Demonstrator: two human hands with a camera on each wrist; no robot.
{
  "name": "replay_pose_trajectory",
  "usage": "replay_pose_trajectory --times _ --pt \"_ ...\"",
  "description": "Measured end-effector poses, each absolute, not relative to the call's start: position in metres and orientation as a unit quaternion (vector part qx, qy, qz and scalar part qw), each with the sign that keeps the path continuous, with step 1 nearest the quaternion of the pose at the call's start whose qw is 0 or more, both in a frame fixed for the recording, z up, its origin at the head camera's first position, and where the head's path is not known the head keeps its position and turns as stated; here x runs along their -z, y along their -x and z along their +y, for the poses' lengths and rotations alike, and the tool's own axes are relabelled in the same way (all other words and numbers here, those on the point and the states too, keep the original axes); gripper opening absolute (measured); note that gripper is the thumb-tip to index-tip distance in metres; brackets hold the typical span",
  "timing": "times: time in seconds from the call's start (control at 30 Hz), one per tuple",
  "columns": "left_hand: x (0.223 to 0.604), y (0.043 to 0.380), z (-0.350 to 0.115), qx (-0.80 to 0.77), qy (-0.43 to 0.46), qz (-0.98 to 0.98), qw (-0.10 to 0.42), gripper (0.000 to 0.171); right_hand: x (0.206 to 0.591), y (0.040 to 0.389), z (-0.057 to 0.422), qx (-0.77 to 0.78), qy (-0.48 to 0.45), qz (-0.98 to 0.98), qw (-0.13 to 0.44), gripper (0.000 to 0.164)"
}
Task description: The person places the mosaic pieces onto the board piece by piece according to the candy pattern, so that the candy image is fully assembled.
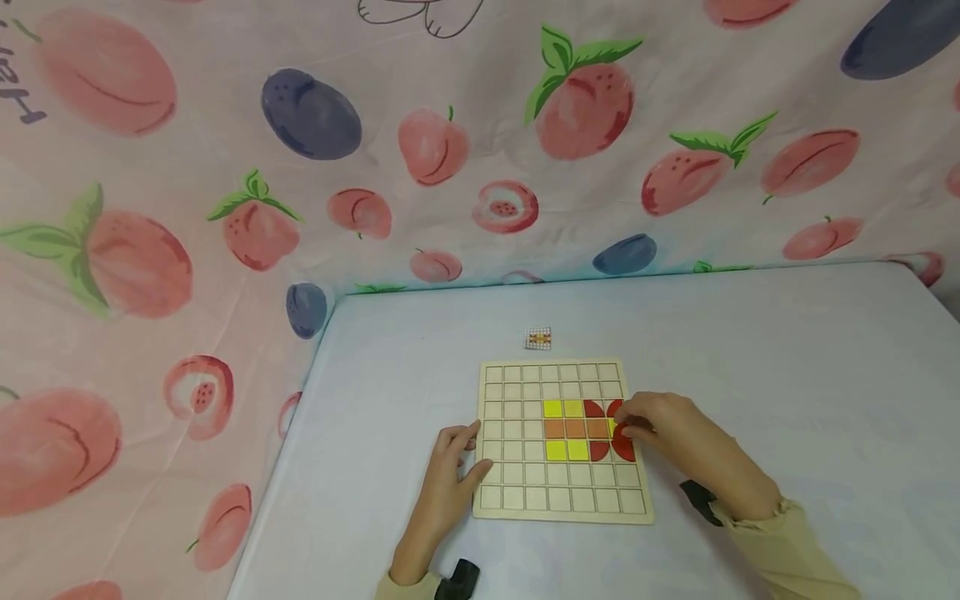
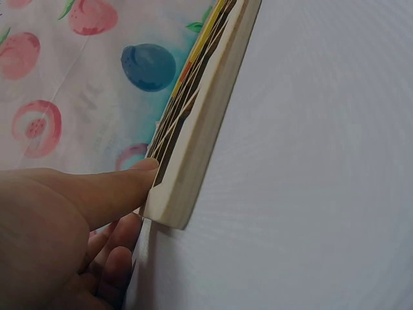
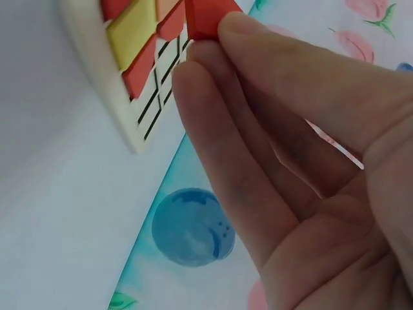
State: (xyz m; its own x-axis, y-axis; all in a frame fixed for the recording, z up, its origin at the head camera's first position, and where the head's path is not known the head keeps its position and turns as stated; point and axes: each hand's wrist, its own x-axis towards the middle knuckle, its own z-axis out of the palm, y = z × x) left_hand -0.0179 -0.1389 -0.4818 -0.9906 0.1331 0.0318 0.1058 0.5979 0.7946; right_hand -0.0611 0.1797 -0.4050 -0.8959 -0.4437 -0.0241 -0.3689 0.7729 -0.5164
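Observation:
A pale wooden grid board lies flat on the table. Yellow square tiles form two rows on it, with a row of orange square tiles between them. Red rounded tiles sit toward the board's right side, beside a partly hidden yellow one. My right hand pinches a red tile between thumb and fingertips over the right part of the grid. At the left edge, my left hand touches the board, its extended thumb on the rim and the other fingers beside it.
A small printed card with a coloured grid pattern lies behind the board. The white table meets a fruit-printed cloth at the back and left. Each wrist wears a black device.

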Motion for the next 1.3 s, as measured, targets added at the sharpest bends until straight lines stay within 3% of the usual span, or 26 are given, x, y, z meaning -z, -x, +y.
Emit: replay_pose_trajectory --times 0.33,0.77,1.3 --pt "0.482 0.019 -0.139 -0.439 -0.065 0.896 0.016 0.056 0.4 0.069 0.159 0.261 0.199 0.941 0.086 0.012" --pt "0.48 0.018 -0.138 -0.437 -0.066 0.897 0.016 0.057 0.408 0.081 0.137 0.276 0.229 0.933 0.04 0.007" --pt "0.48 0.017 -0.138 -0.437 -0.068 0.897 0.013 0.057 0.414 0.097 0.106 0.298 0.209 0.929 0.064 0.004"
